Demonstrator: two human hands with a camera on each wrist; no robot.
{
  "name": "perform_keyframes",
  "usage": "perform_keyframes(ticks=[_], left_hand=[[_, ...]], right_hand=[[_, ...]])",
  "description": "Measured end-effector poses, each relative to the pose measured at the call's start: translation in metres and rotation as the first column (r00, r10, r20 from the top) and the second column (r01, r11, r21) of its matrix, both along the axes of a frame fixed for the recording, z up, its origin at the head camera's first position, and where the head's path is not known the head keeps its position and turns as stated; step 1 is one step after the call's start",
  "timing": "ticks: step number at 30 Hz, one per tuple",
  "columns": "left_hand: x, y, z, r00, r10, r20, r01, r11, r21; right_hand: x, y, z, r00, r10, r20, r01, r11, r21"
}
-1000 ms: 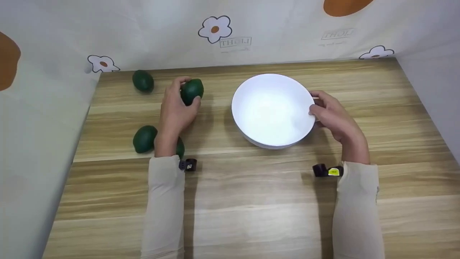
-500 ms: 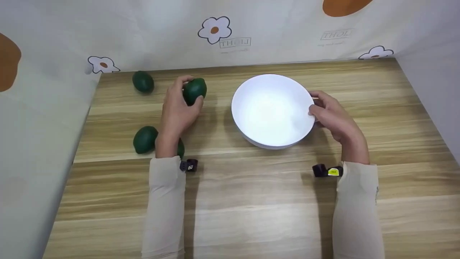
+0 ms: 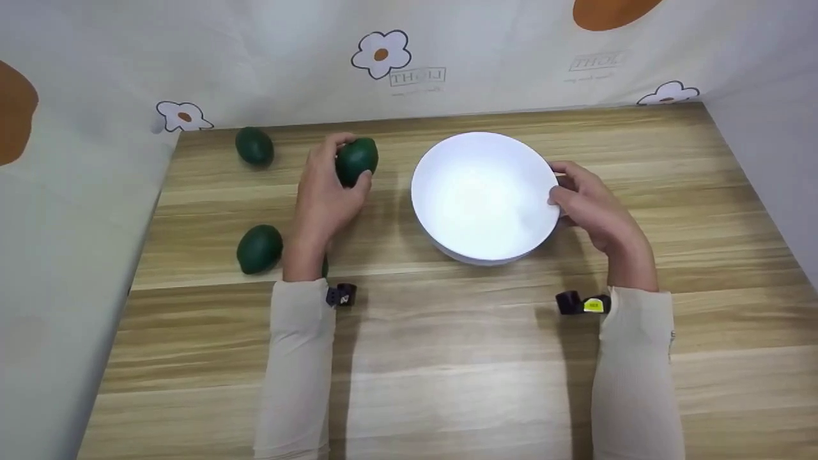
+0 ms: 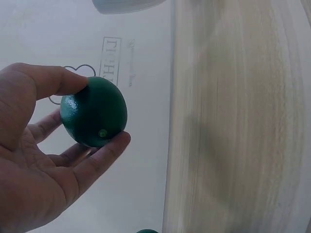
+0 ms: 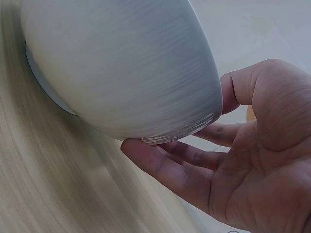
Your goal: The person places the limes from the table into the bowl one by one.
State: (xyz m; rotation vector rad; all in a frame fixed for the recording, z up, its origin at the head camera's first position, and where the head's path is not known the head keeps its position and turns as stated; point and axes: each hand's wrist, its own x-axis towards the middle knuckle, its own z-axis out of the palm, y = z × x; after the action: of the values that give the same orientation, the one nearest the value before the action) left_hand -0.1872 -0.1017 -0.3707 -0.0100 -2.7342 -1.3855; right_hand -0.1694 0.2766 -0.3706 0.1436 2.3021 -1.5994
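My left hand (image 3: 329,195) holds a dark green lime (image 3: 358,161) between thumb and fingers, over the table to the left of the bowl. The left wrist view shows the lime (image 4: 95,114) pinched at the fingertips, with its small pale stem spot. On the right, my right hand (image 3: 597,207) grips the rim of a white bowl (image 3: 486,198), thumb inside the edge and fingers along the outer wall. In the right wrist view those fingers (image 5: 165,167) lie under the curve of the bowl's side. The bowl's inside shows no contents.
One lime (image 3: 254,146) lies at the back left, another lime (image 3: 259,249) nearer on the left. A further lime (image 3: 325,265) is mostly hidden behind my left wrist. A pale flower-print sheet (image 3: 281,70) rises behind the wooden table (image 3: 447,358).
My left hand has moved slightly to the right with the lime, closer to the bowl. The right hand and bowl have stayed in place.
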Motion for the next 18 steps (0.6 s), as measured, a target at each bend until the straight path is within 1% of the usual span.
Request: perform_keyframes(ticks=[10,18], left_hand=[[0.0035,0.0034,0.0009,0.997,-0.04,-0.073,0.039,0.999,-0.022],[0.0028,0.0078,0.0071,0.997,-0.044,-0.064,0.044,0.999,-0.006]], right_hand=[[-0.0002,-0.0036,-0.0032,1.0,0.004,0.0,-0.004,1.0,0.021],[0.0002,0.0,0.0006,1.0,0.0,0.001,0.0,0.999,0.036]])
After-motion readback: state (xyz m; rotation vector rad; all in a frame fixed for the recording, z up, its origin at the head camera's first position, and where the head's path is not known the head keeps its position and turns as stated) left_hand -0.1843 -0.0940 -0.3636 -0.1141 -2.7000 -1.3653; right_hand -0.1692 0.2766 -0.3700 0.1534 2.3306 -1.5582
